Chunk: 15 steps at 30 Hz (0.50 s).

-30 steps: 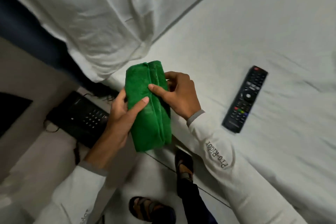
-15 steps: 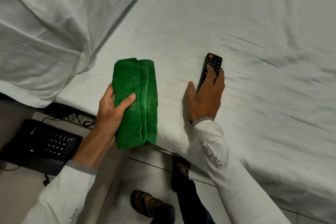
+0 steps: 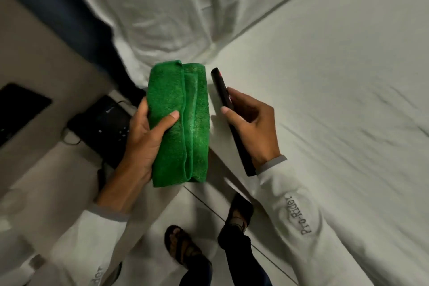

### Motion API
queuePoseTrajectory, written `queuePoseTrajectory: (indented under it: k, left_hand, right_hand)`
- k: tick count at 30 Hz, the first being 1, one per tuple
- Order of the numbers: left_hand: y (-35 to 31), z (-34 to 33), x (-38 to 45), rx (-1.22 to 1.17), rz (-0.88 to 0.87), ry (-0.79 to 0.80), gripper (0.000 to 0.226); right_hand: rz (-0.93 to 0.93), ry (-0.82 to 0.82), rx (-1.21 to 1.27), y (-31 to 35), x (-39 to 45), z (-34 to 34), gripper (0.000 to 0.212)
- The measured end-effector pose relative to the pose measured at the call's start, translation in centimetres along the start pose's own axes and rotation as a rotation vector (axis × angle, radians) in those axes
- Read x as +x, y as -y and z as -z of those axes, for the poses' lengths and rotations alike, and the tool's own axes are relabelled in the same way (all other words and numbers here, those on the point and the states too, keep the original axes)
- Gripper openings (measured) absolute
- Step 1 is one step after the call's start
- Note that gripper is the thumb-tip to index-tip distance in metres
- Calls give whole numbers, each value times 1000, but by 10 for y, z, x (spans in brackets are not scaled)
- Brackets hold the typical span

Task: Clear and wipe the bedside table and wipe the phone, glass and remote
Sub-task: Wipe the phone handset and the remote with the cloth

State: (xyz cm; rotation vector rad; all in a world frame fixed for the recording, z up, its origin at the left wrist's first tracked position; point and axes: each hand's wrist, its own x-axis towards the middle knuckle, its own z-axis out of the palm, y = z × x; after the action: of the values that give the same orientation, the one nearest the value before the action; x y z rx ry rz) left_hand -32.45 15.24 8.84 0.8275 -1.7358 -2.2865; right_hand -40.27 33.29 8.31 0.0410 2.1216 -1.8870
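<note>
My left hand (image 3: 145,144) grips a folded green cloth (image 3: 185,127), thumb across its front, held upright in front of me. Just to its right, my right hand (image 3: 250,125) holds the black remote (image 3: 222,90) edge-on, its red-buttoned end pointing up and its lower end by my wrist. Cloth and remote are a small gap apart. The black phone (image 3: 104,123) lies on the bedside table (image 3: 34,162) to the left, partly hidden behind my left hand. No glass is in view.
The white bed (image 3: 336,100) fills the right side, with a white pillow (image 3: 185,7) at the top. A dark flat object (image 3: 16,109) sits at the far left edge. My sandalled feet (image 3: 183,248) stand on the tiled floor below.
My right hand has lifted the remote off the bed and brought it beside the cloth. The view has swung back left, showing the phone and table again.
</note>
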Motion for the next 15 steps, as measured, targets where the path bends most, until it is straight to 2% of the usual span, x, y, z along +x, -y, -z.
queuePoseTrajectory:
  k: [3,6,8,10,15]
  left_hand:
    - [-5,59,-18,-14,-33,-155,39]
    - [-8,112,-41,-86,-22,-289,38]
    - [-10,145,-58,-104,-15,-365,37]
    - [-12,179,-73,-100,-12,-439,37]
    - [-5,241,-103,-125,-2,-552,34]
  right_hand:
    - [-352,214,513,5,-9,-55,35]
    - [-741,420,853,1,-20,-103,46]
    - [-904,489,877,-3,-30,-136,54]
    - [-957,542,847,-15,-41,-166,63]
    - [-1045,752,774,-50,-64,-222,57]
